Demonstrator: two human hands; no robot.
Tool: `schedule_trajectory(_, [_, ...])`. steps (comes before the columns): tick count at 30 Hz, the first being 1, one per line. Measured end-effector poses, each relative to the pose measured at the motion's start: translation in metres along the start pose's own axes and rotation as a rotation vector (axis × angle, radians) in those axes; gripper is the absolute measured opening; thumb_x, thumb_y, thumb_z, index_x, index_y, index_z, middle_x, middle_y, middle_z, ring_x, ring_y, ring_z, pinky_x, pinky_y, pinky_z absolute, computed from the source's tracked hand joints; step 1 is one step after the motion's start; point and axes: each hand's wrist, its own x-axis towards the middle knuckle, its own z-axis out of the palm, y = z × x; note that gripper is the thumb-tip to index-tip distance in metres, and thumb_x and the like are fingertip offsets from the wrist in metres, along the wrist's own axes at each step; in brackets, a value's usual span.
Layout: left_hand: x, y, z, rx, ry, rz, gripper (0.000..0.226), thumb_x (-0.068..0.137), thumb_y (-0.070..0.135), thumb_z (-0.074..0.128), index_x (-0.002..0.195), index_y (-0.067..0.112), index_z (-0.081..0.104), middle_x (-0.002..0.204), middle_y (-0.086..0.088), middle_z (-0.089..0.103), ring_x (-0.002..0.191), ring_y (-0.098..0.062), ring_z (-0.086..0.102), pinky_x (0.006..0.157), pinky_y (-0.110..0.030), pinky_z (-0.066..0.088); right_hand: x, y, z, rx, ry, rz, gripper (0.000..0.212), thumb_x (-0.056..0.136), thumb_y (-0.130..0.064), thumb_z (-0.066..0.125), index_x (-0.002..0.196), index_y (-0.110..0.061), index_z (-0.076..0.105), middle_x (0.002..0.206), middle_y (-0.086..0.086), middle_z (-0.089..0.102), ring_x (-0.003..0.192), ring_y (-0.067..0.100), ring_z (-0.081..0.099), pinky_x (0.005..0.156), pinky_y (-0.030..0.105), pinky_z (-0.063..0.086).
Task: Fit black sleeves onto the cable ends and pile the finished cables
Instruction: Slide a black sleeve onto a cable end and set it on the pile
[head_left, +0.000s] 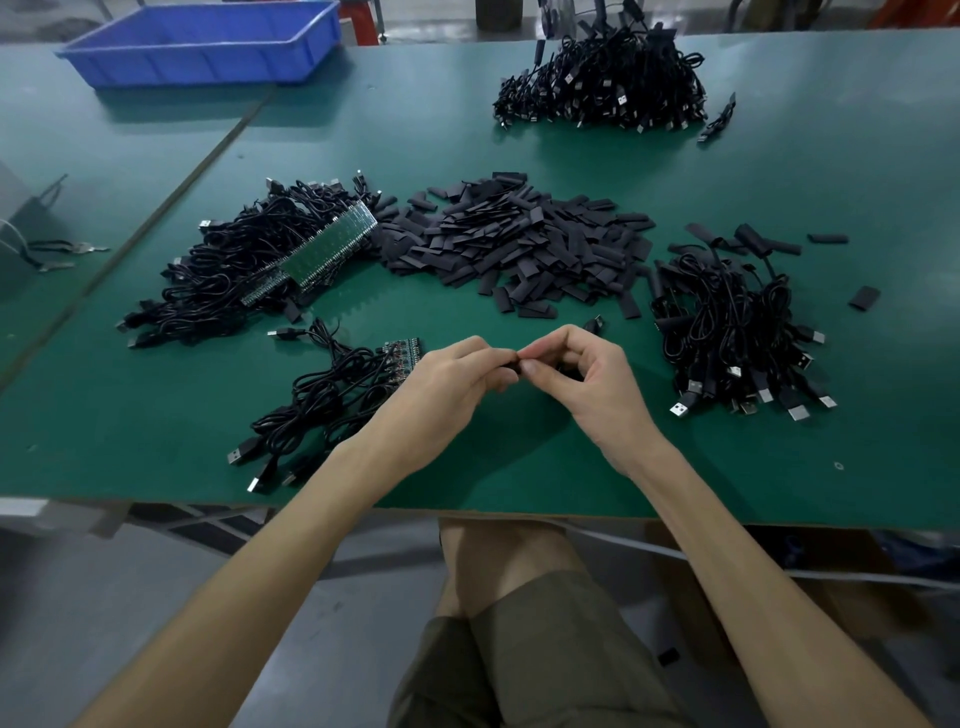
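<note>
1. Head view: we take the heap of sleeves (519, 244) in the middle of the green worktop (519, 467) as our landmark. It is a loose mound of short, flat black pieces.
2. Nearer to us than the heap, both hands meet above the worktop. The left hand (447, 384) has its fingers curled and its fingertips pressed together on a small black sleeve (514, 365).
3. The right hand (587, 379) pinches the same sleeve from the other side, thumb below and forefinger above, with the other fingers bent. We cannot tell whether a cable end is already inside it.
4. Left of the heap and touching it lies a big tangle of cables (223, 275) with a strip of green boards (332, 244) across the top.
5. In front of the heap and to its left, just beside the left hand, sits a smaller bundle (332, 389) of black cables with plugs at their ends.
6. Right of the heap lies a pile of cables (737, 332), plugs towards us, with a few loose sleeves around it.
7. Behind the heap, well apart, is another pile (602, 83) of black cables.
8. Far behind the heap to the left stands a blue bin (208, 41).
</note>
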Motion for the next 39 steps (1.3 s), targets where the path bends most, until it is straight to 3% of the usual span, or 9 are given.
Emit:
schedule_trajectory(3, [0.001, 0.003, -0.001, -0.006, 0.028, 0.019, 0.024, 0.1, 0.008, 0.059, 0.121, 0.004, 0.07, 0.09, -0.004, 0.062, 0.069, -0.007, 0.05, 0.069, -0.016, 0.042, 0.0, -0.001, -0.001, 0.064, 0.0, 0.013, 0.012, 0.093, -0.004, 0.074, 0.097, -0.016, 0.073, 0.09, -0.005, 0.078, 0.089, 0.008, 0.073, 0.083, 0.02, 0.055])
schedule_trajectory(7, [0.0, 0.001, 0.001, 0.001, 0.028, 0.014, 0.024, 0.099, 0.005, 0.059, 0.12, 0.002, 0.069, 0.091, -0.008, 0.064, 0.069, -0.026, 0.056, 0.069, -0.03, 0.047, 0.0, -0.001, -0.002, 0.084, -0.009, 0.016, 0.012, 0.091, -0.003, 0.075, 0.096, -0.015, 0.073, 0.088, -0.006, 0.078, 0.087, 0.006, 0.073, 0.081, 0.018, 0.054])
schedule_trajectory(12, [-0.002, -0.001, 0.003, -0.001, 0.033, 0.019, 0.024, 0.097, -0.003, 0.06, 0.119, 0.0, 0.069, 0.091, -0.01, 0.064, 0.068, -0.015, 0.054, 0.068, -0.014, 0.045, 0.0, 0.0, -0.001, 0.067, -0.012, 0.007, 0.012, 0.091, -0.004, 0.076, 0.095, -0.015, 0.074, 0.086, -0.006, 0.078, 0.085, 0.007, 0.072, 0.082, 0.02, 0.055])
schedule_trajectory(16, [-0.005, -0.002, 0.005, 0.021, 0.054, 0.031, 0.024, 0.097, 0.001, 0.061, 0.12, -0.001, 0.068, 0.091, -0.009, 0.064, 0.067, -0.014, 0.052, 0.068, -0.019, 0.046, 0.0, 0.001, 0.0, 0.069, -0.017, 0.003, 0.012, 0.091, -0.004, 0.076, 0.095, -0.014, 0.073, 0.086, -0.006, 0.078, 0.086, 0.008, 0.073, 0.081, 0.019, 0.055])
schedule_trajectory(20, [-0.005, -0.001, 0.006, 0.034, 0.076, 0.034, 0.024, 0.097, 0.0, 0.062, 0.119, -0.003, 0.068, 0.092, -0.009, 0.064, 0.075, -0.002, 0.044, 0.073, -0.003, 0.036, 0.0, 0.002, 0.0, 0.063, -0.019, 0.002, 0.011, 0.091, -0.004, 0.076, 0.095, -0.014, 0.073, 0.087, -0.006, 0.078, 0.086, 0.008, 0.073, 0.081, 0.019, 0.055])
schedule_trajectory(25, [-0.005, -0.001, 0.006, 0.027, 0.079, 0.039, 0.023, 0.098, 0.004, 0.062, 0.118, -0.001, 0.069, 0.091, -0.008, 0.064, 0.07, -0.006, 0.045, 0.072, -0.016, 0.04, 0.0, 0.002, 0.0, 0.057, -0.018, 0.004, 0.012, 0.091, -0.005, 0.076, 0.094, -0.017, 0.073, 0.088, -0.003, 0.079, 0.087, 0.011, 0.074, 0.083, 0.021, 0.056])
schedule_trajectory(29, [-0.004, -0.002, 0.005, -0.002, 0.054, 0.05, 0.021, 0.099, 0.007, 0.062, 0.117, 0.001, 0.071, 0.088, -0.005, 0.062, 0.069, -0.007, 0.045, 0.069, -0.01, 0.039, 0.0, 0.003, 0.0, 0.056, -0.012, 0.009, 0.012, 0.091, -0.006, 0.077, 0.093, -0.017, 0.074, 0.09, 0.002, 0.079, 0.088, 0.014, 0.073, 0.084, 0.024, 0.057])
schedule_trajectory(32, [-0.002, -0.007, 0.003, -0.029, 0.051, 0.048, 0.02, 0.099, 0.009, 0.063, 0.115, 0.004, 0.072, 0.087, -0.004, 0.065, 0.065, -0.01, 0.052, 0.069, -0.023, 0.047, 0.0, 0.002, 0.001, 0.063, -0.02, 0.007, 0.013, 0.091, -0.006, 0.077, 0.093, -0.018, 0.074, 0.089, 0.0, 0.079, 0.086, 0.012, 0.073, 0.083, 0.022, 0.057])
schedule_trajectory(39, [0.0, -0.016, 0.004, -0.207, 0.03, -0.055, 0.017, 0.099, 0.018, 0.064, 0.111, 0.018, 0.076, 0.084, 0.011, 0.068, 0.064, -0.008, 0.062, 0.066, -0.013, 0.045, 0.0, 0.002, 0.0, 0.088, -0.023, 0.005, 0.015, 0.091, -0.004, 0.076, 0.093, -0.019, 0.074, 0.086, -0.006, 0.078, 0.085, 0.005, 0.071, 0.08, 0.017, 0.054])
